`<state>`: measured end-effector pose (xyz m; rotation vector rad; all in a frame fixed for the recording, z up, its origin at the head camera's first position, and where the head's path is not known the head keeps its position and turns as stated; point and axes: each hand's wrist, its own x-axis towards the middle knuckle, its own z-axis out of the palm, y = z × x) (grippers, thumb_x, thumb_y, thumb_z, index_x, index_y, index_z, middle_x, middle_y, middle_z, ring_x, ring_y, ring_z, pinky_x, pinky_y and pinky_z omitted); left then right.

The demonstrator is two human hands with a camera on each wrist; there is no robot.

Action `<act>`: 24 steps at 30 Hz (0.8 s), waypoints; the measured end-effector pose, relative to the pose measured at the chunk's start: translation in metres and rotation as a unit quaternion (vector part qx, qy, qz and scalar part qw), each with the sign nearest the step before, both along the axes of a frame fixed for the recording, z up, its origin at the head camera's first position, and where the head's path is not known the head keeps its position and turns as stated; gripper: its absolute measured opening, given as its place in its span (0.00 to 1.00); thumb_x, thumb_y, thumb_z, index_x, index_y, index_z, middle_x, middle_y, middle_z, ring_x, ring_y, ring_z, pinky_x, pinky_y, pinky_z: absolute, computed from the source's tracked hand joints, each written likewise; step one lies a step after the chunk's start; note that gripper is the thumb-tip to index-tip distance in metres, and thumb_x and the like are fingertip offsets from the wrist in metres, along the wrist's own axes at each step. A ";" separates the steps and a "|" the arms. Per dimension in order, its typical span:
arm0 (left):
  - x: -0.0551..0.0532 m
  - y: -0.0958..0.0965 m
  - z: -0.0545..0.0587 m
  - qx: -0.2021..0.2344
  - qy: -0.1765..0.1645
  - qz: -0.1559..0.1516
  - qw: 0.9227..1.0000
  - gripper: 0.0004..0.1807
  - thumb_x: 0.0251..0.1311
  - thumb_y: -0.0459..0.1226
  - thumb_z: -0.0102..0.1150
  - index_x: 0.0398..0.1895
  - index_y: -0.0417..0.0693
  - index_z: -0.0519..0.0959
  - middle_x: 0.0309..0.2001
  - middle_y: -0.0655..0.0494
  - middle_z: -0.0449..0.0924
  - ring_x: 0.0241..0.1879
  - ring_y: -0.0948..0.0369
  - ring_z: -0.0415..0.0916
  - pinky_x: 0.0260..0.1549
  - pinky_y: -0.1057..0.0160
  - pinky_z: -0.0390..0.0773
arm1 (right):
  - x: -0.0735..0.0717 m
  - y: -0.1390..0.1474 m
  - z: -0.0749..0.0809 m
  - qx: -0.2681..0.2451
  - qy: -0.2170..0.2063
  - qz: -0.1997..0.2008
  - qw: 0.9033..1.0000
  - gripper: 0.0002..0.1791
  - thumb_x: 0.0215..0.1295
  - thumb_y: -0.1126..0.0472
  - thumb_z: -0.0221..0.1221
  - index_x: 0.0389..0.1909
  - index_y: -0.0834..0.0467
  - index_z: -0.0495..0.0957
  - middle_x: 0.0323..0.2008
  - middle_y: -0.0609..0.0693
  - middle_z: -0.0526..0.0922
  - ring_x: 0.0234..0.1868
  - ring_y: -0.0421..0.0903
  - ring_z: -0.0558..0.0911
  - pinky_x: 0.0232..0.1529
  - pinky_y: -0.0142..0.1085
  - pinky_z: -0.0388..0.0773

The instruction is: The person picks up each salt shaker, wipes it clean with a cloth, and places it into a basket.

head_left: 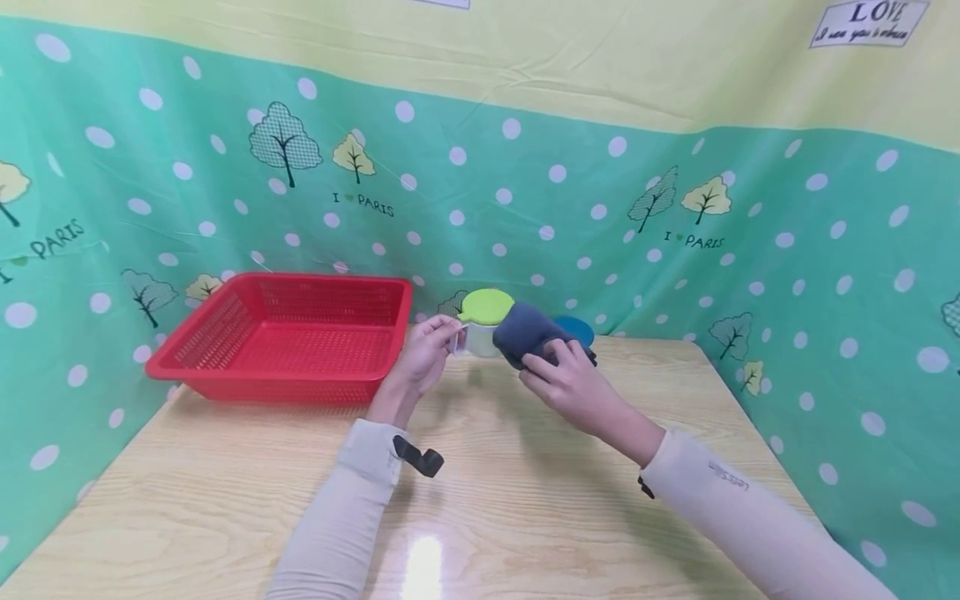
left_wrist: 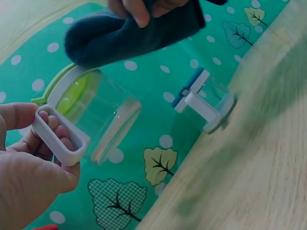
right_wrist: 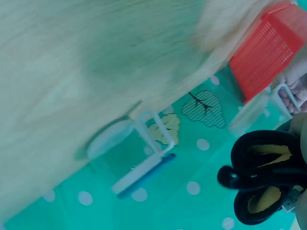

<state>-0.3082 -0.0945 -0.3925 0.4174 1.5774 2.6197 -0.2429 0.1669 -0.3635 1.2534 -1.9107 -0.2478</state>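
Your left hand [head_left: 424,357] grips the green-lidded jar [head_left: 483,342] by its handle [left_wrist: 73,157], raised near the table's [head_left: 495,500] back edge; your right hand [head_left: 576,385] holds dark cloth [head_left: 523,330] beside it. Open tabletop lies toward you, right of the red basket [head_left: 277,379].

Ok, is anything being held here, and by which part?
The left fingers hold the green-lidded container by its white handle; the right fingers hold the dark fabric item around its middle.
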 end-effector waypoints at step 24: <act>0.001 -0.006 0.000 -0.002 0.033 -0.054 0.998 0.16 0.74 0.25 0.44 0.29 0.45 0.77 0.31 0.53 0.76 0.36 0.59 0.73 0.46 0.61 0.71 | -0.035 0.002 -0.015 -0.386 -0.282 0.029 0.878 0.12 0.56 0.76 0.64 0.38 0.60 0.87 0.43 0.55 0.88 0.47 0.55 0.84 0.49 0.48 0.78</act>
